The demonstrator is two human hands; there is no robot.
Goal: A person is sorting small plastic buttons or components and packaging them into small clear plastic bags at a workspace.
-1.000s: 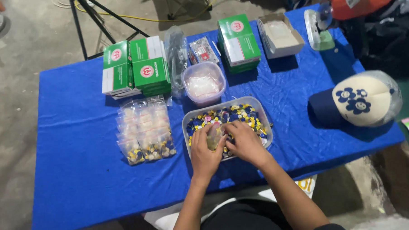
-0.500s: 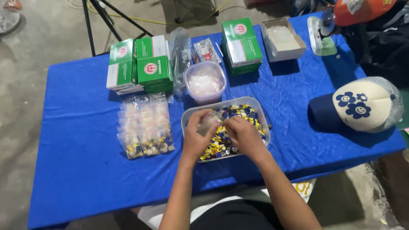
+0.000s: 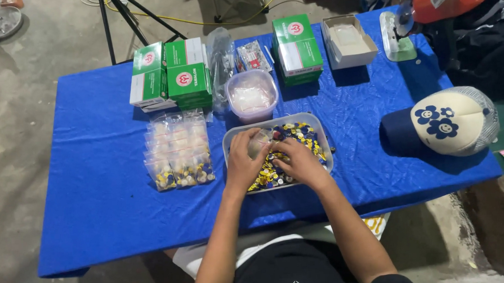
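Observation:
A clear rectangular tub (image 3: pixel 323 134) on the blue table holds a heap of small yellow, blue and white buttons (image 3: pixel 303 135). Both of my hands are inside it. My left hand (image 3: pixel 242 163) pinches a small clear plastic bag (image 3: pixel 259 142) by its edge, mouth held toward the heap. My right hand (image 3: pixel 298 160) lies curled over the buttons right beside the bag, fingertips at its opening. Whether that hand holds any buttons is hidden under the fingers.
Left of the tub lie several filled small bags (image 3: pixel 177 152) in rows. Behind are green and white boxes (image 3: pixel 170 74), another stack of boxes (image 3: pixel 297 49), a round clear container (image 3: pixel 251 96), an open white box (image 3: pixel 349 40) and, at right, a cap with flowers (image 3: pixel 447 122).
My hands have stayed in the tub, with the bag now tilted lower toward the buttons. The camera view has shifted slightly.

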